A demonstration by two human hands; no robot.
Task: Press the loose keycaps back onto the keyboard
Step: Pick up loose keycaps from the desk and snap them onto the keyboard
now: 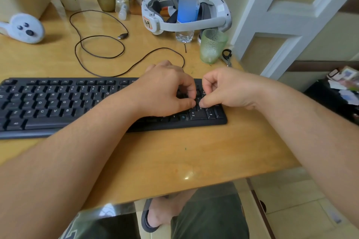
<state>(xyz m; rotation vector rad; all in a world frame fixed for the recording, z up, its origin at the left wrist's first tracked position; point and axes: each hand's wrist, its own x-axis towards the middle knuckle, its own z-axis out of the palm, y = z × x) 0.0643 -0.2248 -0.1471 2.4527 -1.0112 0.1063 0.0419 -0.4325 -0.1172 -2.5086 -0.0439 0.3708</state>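
Both forearms reach in over the worktop (194, 151) and meet above the number pad at the right end of the black keyboard (58, 103). The left hand (165, 89) and right hand (229, 89) have curled fingers, thumbs pressing down together; any keycap beneath them is hidden.

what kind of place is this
Probably a home desk in a room: a wooden desk with a keyboard, a VR headset and cups, beside a panelled door and tiled floor.
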